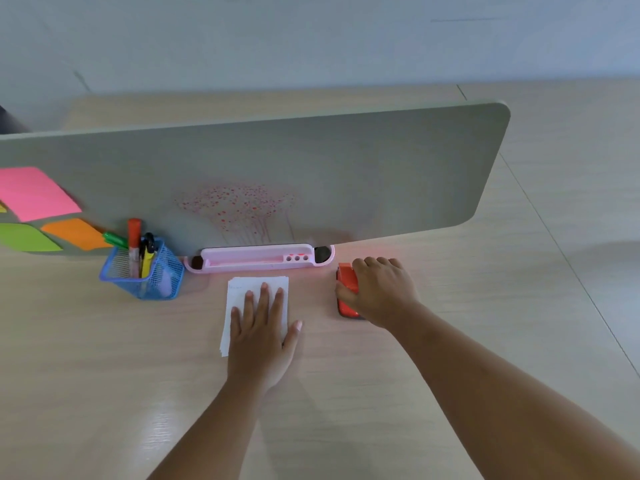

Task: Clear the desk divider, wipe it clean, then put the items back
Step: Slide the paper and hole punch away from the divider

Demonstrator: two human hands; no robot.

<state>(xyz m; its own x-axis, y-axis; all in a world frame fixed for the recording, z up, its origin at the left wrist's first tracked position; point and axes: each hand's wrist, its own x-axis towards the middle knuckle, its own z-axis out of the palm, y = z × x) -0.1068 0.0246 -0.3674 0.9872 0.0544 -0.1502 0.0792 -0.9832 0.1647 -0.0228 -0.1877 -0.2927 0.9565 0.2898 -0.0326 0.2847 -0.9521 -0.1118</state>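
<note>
Nearest the camera, two bare forearms reach forward over a pale wood-grain desk.

Left hand: laid flat, palm down, fingers spread, pressing on a small stack of white paper. The paper lies on the desk just in front of the pink tray.

Right hand: curled over a red eraser block, with the thumb on its near left side and the fingers wrapped over its far right edge. The block rests on the desk, right of the paper and apart from it.

Next row back:
- Pink tray: a long shallow holder lying at the foot of the divider, with one long slot, three round holes near its right end and a dark patch at each end.
- Blue mesh cup: stands left of the tray, close to its left end. It holds a red marker, a green marker and a yellow and black pen.

Behind these stands the divider, a grey upright panel with rounded corners across the desk. Red dots and streaks mark its face above the tray. Sticky notes sit on its left part: pink note, orange note, green note.

Farthest back is a pale grey wall.
</note>
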